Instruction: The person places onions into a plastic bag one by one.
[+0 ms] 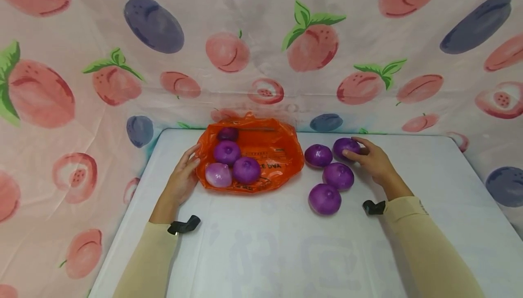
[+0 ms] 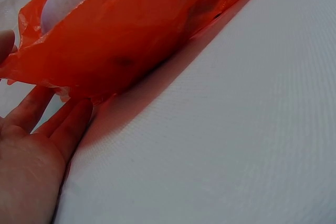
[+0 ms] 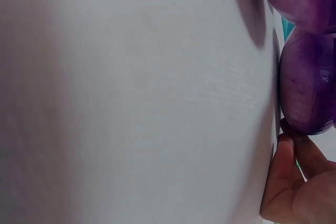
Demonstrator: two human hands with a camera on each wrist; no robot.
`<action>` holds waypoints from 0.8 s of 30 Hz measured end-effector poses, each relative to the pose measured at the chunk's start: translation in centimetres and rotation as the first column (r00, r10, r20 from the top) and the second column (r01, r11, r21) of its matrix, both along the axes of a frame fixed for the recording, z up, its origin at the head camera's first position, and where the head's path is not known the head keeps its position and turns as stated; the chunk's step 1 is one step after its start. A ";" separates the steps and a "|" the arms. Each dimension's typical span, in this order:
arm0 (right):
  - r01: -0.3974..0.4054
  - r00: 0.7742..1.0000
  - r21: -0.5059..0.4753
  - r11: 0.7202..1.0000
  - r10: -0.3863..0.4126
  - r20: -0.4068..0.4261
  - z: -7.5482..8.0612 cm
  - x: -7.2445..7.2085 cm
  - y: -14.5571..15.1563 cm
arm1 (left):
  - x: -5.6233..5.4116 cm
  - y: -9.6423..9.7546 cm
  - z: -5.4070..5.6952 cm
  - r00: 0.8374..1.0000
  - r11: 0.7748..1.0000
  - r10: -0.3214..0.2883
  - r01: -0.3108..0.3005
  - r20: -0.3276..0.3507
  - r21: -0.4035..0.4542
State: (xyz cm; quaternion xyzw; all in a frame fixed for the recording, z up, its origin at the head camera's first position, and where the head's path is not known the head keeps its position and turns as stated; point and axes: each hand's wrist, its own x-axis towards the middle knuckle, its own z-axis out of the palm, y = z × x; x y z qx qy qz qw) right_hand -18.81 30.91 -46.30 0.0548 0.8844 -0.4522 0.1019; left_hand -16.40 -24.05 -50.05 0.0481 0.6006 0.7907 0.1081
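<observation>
An orange plastic bag [image 1: 282, 134] lies spread open on the table with several purple onions inside; one of them, the onion [image 1: 218, 175] at the front left, is paler. My left hand [image 1: 182, 177] holds the bag's left edge, its thumb above and its fingers [image 2: 73, 124] against the underside in the left wrist view. At the back right, my right hand [image 1: 377, 164] grips a purple onion [image 1: 345, 146] between thumb and fingers. Close to it are another onion [image 1: 318, 156], an onion [image 1: 338, 176] in front and the nearest onion [image 1: 324, 199].
A white-covered table [image 1: 261, 252] carries everything. Behind it and along the left hangs a fruit-printed cloth [image 1: 253, 16]. Each wrist wears a small black camera mount, such as the left mount [image 1: 184, 225].
</observation>
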 end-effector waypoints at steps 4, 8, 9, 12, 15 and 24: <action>0.006 1.000 -0.011 1.000 -0.006 0.002 -0.2 0.1 0.1 | 0.0 0.0 0.1 1.000 1.000 -0.003 0.003 0.001 0.013; 0.012 1.000 -0.020 1.000 -0.012 -0.001 -0.4 0.1 0.2 | 0.0 0.1 0.1 1.000 1.000 -0.003 0.003 -0.001 0.021; 0.013 1.000 -0.027 1.000 -0.013 -0.002 -0.4 0.1 0.2 | 0.0 0.1 0.1 1.000 1.000 -0.004 0.004 -0.004 0.023; 0.017 1.000 -0.039 0.999 -0.017 0.001 -0.5 0.1 0.2 | 0.1 0.0 0.1 1.000 1.000 -0.001 0.001 -0.008 0.024; 0.020 1.000 -0.055 0.998 -0.020 0.003 -0.5 0.2 0.2 | 0.1 0.0 0.0 1.000 1.000 0.002 -0.002 -0.009 0.022; 0.034 0.999 -0.094 0.995 -0.035 -0.010 0.3 0.5 -0.4 | 0.1 0.0 0.0 1.000 1.000 0.003 -0.003 0.003 0.016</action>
